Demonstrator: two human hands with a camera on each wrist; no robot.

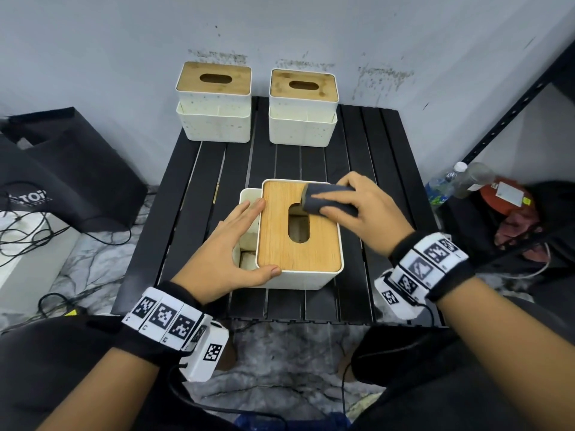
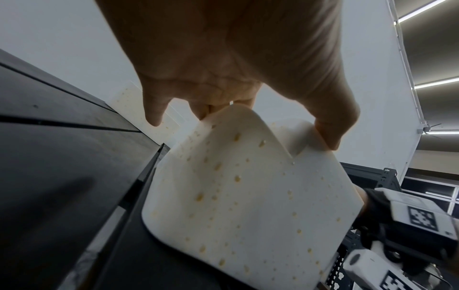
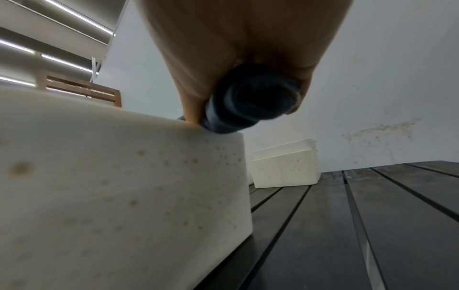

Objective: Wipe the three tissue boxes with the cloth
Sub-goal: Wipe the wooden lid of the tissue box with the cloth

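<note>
From the head view, the right hand (image 1: 370, 213) curls its fingers and thumb round a rolled dark grey cloth (image 1: 328, 200) and presses it on the far right part of the wooden lid of the near tissue box (image 1: 298, 237), just right of the lid's oval slot. The left hand (image 1: 230, 247) lies with fingers straight and close together over the box's left side pocket, fingertips at the lid's left edge and the thumb stretched along the lid's near edge. Beyond both sets of fingers, two more tissue boxes stand at the far edge of the black slatted table (image 1: 379, 169): the far left tissue box (image 1: 214, 102) and the far right tissue box (image 1: 303, 108), well apart from the hands. In the left wrist view, the left hand (image 2: 223, 68) reaches down with fingers nearly straight, the fingertips (image 2: 327, 135) touching the top rim of the speckled white near tissue box (image 2: 236, 196), which fills the space under them. In the right wrist view, the right hand (image 3: 236, 58) grips the cloth (image 3: 250, 104) as a tight roll, its lower edge touching the top corner of the near tissue box (image 3: 111, 186); past the fingers, one far box (image 3: 285, 166) sits on the table (image 3: 372, 225) against the wall.
</note>
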